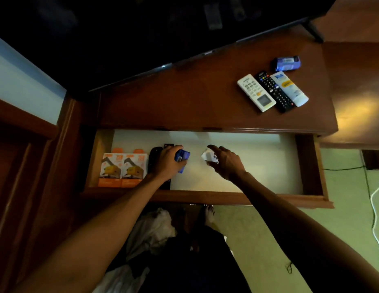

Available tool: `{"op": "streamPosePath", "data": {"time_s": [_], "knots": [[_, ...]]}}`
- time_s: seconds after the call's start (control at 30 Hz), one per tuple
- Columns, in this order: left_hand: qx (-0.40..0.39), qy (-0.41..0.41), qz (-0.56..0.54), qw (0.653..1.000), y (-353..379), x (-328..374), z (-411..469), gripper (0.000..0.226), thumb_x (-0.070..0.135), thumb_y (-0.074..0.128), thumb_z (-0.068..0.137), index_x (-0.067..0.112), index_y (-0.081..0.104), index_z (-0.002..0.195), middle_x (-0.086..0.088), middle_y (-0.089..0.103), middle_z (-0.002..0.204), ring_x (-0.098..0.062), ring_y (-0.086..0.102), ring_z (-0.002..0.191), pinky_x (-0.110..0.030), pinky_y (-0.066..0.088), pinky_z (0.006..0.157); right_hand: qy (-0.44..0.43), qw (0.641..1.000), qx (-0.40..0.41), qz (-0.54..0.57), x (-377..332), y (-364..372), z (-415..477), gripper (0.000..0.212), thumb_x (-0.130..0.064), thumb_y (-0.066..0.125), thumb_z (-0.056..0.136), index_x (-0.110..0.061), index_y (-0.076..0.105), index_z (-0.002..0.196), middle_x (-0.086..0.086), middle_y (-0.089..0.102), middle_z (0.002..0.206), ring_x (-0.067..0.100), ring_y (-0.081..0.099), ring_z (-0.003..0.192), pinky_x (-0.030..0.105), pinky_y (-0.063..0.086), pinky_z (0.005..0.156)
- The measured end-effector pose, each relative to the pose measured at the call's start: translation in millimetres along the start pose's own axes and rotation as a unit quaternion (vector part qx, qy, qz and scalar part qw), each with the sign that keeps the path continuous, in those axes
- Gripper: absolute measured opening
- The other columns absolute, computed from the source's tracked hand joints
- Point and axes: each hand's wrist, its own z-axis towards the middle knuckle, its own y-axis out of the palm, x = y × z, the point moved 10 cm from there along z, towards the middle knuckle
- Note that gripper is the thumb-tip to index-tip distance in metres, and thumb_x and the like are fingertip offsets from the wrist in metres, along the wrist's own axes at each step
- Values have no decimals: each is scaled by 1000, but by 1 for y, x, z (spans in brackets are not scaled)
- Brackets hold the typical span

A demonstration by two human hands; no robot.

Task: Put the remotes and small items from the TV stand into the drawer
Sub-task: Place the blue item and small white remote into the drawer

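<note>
The drawer (311, 166) of the wooden TV stand (184, 98) is pulled out, with a white bottom. Inside it, my left hand (165, 160) grips a small blue box (182, 157) beside a black remote (155, 152) lying in the drawer. My right hand (224, 161) holds a small white item (208, 156) just above the drawer floor. On the stand top at the right lie a white remote (256, 93), a black remote (275, 90), a white tube (290, 87) and a blue packet (287, 63).
Two orange-and-white boxes (123, 169) lie at the drawer's left end. The dark TV screen (142, 28) stands behind. Below the drawer are my bare foot (209, 216) and cloth on a green floor. A white cable (374, 208) runs down the right.
</note>
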Motion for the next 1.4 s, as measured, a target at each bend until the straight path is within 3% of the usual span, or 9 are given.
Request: {"op": "streamPosePath", "data": {"time_s": [0.1,0.43,0.57,0.73,1.0,1.4], "knots": [[-42,-9,2,999,30,-5,6,56,31,76,80,14,58,129,-13,59,121,-28,61,104,-38,52,88,49,998,-12,28,16,23,-4,65,-40,65,88,-27,37,146,15,63,121,37,62,105,42,52,82],[-63,27,97,993,69,-10,15,63,42,70,85,12,52,138,-14,52,126,-29,53,111,-35,47,91,109,993,-17,36,25,62,9,60,-36,61,92,-24,38,146,15,59,125,35,63,104,40,52,81],[-75,100,246,961,58,-1,14,53,42,60,91,20,52,139,-6,48,138,-27,40,124,-41,39,101,108,993,-28,35,18,68,10,61,-36,63,91,-22,39,145,16,55,128,36,63,104,41,53,83],[-108,104,297,943,42,-6,13,45,44,60,90,18,62,128,-2,58,131,-27,39,123,-44,32,99,94,991,-66,72,9,76,12,67,-25,72,85,-15,42,144,19,54,128,38,59,111,44,51,91],[-127,115,303,938,36,-20,3,36,45,70,81,20,76,106,-1,49,138,-26,32,128,-48,27,103,62,987,-113,92,-12,96,14,82,-13,83,73,-11,43,144,20,53,131,37,54,119,41,46,100],[-100,118,289,945,24,-28,-4,33,45,68,83,26,74,109,0,48,137,-26,32,125,-45,28,99,71,983,-105,134,-32,110,20,84,-8,85,67,-14,43,139,20,59,123,34,58,114,44,52,95]]}}
